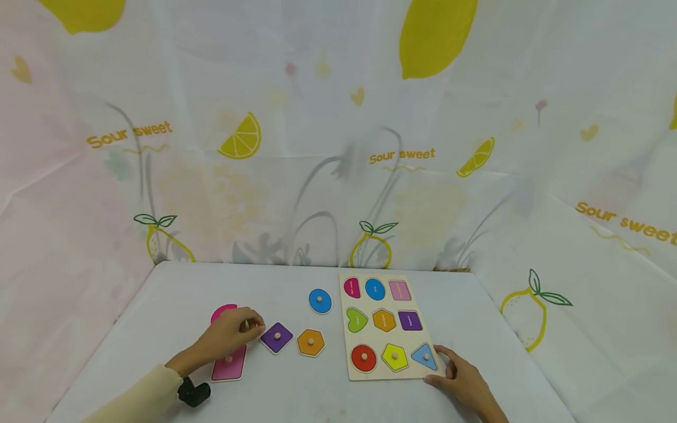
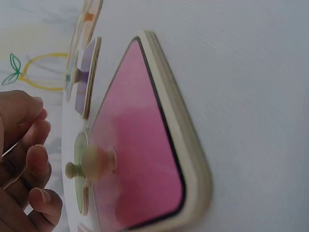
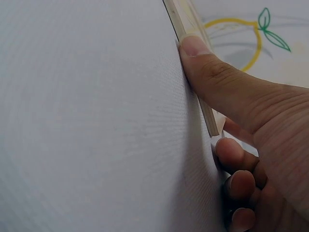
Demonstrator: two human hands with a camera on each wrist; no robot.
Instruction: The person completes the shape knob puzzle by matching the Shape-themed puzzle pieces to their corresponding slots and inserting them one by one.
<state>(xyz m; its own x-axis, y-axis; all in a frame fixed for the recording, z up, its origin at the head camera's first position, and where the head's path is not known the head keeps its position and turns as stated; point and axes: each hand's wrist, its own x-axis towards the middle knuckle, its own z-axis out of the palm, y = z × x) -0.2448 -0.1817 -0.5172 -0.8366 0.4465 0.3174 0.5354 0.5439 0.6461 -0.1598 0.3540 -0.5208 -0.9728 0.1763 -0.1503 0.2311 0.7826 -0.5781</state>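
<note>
My left hand (image 1: 230, 333) hovers over several knobbed puzzle pieces, fingers loosely bent with nothing between them. Under it lie a pink square piece (image 1: 228, 370), partly covered, and a magenta piece (image 1: 222, 312). A green piece (image 2: 79, 195) shows beyond the square in the left wrist view. Just off its fingertips is a purple square piece (image 1: 275, 343). At the puzzle board's (image 1: 386, 375) near right corner, my right hand (image 1: 465, 382) grips the edge between thumb and index finger. Knobbed red circle (image 1: 359, 352), yellow pentagon (image 1: 390, 351) and blue triangle (image 1: 421, 351) pieces sit in its front row.
An orange hexagon piece (image 1: 316, 348) and a blue circle piece (image 1: 319, 308) lie left of the board. The board's upper two rows show printed shapes without knobs. A black object (image 1: 195, 395) is by the left wrist. A lemon-print cloth (image 1: 296, 194) stands behind the white table (image 1: 296, 393).
</note>
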